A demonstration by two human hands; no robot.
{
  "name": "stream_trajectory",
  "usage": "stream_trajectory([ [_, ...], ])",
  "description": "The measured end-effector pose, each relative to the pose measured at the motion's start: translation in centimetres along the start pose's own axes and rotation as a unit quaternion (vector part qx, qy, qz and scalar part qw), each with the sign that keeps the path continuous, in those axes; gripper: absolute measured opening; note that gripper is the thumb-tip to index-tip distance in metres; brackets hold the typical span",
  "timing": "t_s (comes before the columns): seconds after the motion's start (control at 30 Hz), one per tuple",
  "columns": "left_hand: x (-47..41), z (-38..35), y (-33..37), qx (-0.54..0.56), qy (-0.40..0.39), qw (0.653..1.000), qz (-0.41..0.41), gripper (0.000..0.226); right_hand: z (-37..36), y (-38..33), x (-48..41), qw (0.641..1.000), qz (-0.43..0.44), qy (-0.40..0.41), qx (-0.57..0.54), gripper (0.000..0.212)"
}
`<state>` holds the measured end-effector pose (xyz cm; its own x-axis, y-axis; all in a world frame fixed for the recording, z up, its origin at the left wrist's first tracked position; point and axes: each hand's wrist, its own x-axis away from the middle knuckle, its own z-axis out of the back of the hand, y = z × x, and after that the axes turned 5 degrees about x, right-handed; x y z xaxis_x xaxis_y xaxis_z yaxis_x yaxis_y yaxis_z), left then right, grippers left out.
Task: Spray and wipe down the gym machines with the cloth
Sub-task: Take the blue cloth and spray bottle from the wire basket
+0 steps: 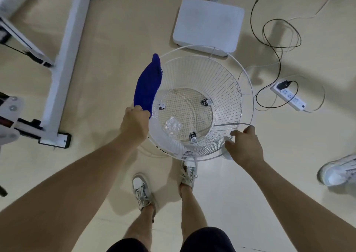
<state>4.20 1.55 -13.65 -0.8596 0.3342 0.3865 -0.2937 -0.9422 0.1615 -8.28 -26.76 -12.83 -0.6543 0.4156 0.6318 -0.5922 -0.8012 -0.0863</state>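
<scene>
Head view, looking down on the floor (115, 30).
Cloth (147, 84): blue, one long fold; rises from the left hand along the basket's left rim, touching it.
Left hand (134, 123): fingers curled round the cloth's near end; at the basket's left side.
Right hand (244, 145): fingers curled over the basket's near-right rim, gripping it.
Basket (231, 89): white wire, round; between the hands; black casters (204, 102) show through its mesh bottom; a clear bag (172, 126) lies inside.
Machine (65, 59): white frame, black feet; well left of the basket.
Plate (208, 24): white, flat; just beyond the basket.
Power strip (289, 95), black cable (275, 45): on the floor, right of the basket.
Shoes (142, 190): the person's own, near the basket; another person's shoe (339, 170) at the right edge.
</scene>
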Motion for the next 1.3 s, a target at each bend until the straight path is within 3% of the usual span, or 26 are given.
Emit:
stream_trajectory([
  [0.17, 1.0, -1.1, 0.0, 0.118, 0.018, 0.989, 0.087, 0.026, -0.9, -0.5, 0.7, 0.998, 0.008, -0.011, -0.06, 0.034],
  [0.3, 2.5, -1.6, -0.2, 0.103, 0.001, 0.989, 0.109, 0.028, -2.4, -0.2, 2.1, 0.981, 0.014, 0.079, -0.178, 0.051],
  [0.4, 2.9, -1.5, -0.2, 0.055, -0.028, 0.993, 0.096, 0.03, -3.7, 0.1, 2.6, 0.959, -0.016, 0.16, -0.235, 0.045],
  [0.53, 3.0, -1.3, 0.0, 0.013, -0.035, 0.997, 0.06, 0.05, -3.6, 0.1, 2.1, 0.941, -0.083, 0.123, -0.304, 0.025],
  [0.67, 2.8, -1.0, 0.0, -0.027, -0.039, 0.998, 0.032, 0.059, -2.9, 0.6, 1.9, 0.952, -0.1, 0.108, -0.269, 0.026],
  [0.77, 2.4, -0.3, 0.1, -0.037, -0.053, 0.997, 0.029, 0.029, -3.1, 0.7, 2.3, 0.964, -0.088, 0.114, -0.225, 0.025],
  [0.9, 2.4, 0.8, 0.2, 0.066, -0.032, 0.996, 0.053, 0.024, -3.3, 0.4, 2.9, 0.971, -0.086, 0.113, -0.19, 0.03],
  [1.03, 3.2, 1.8, 0.4, 0.22, -0.03, 0.97, 0.099, 0.017, -4.0, 1.3, 4.9, 0.975, -0.054, 0.112, -0.182, 0.025],
  [1.17, 4.5, 3.5, 0.4, 0.189, -0.052, 0.978, 0.065, 0.008, -3.5, 1.9, 7.6, 0.975, -0.033, 0.115, -0.186, 0.02],
  [1.3, 5.6, 6.2, 0.8, 0.231, -0.005, 0.972, 0.043, 0.016, -1.5, 1.3, 9.6, 0.976, -0.011, 0.125, -0.18, 0.014],
])
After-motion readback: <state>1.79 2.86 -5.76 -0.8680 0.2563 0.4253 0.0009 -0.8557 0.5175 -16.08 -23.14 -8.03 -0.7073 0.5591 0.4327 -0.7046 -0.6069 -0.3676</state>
